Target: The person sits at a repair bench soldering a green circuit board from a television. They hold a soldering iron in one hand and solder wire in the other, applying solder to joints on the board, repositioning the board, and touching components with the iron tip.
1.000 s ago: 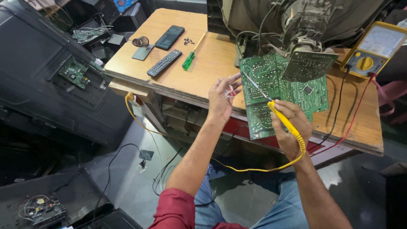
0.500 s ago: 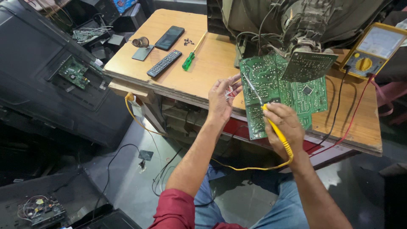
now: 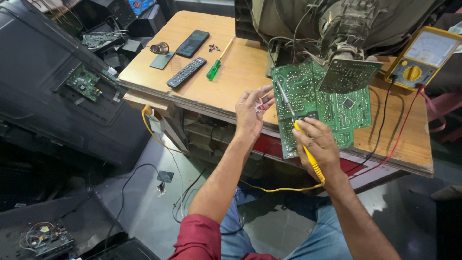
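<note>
Hands first: right hand (image 3: 320, 144) is wrapped around a yellow soldering iron (image 3: 308, 154), tip resting on the green board (image 3: 313, 103) near its left side. Left hand (image 3: 250, 113) sits at the board's left edge, fingers loosely curled around a bit of thin wire, can't tell if it's actually touching the board. Board hangs partly off the front of the wooden counter (image 3: 240, 77), tucked under the neck of an old tube set (image 3: 346, 24). Yellow cord droops from the iron down past the knees. Further out: yellow meter (image 3: 423, 58) at the right with red and black leads, green screwdriver (image 3: 219, 60), remote (image 3: 186, 72), phone (image 3: 192, 43) and solder coil (image 3: 160, 48) to the left.
</note>
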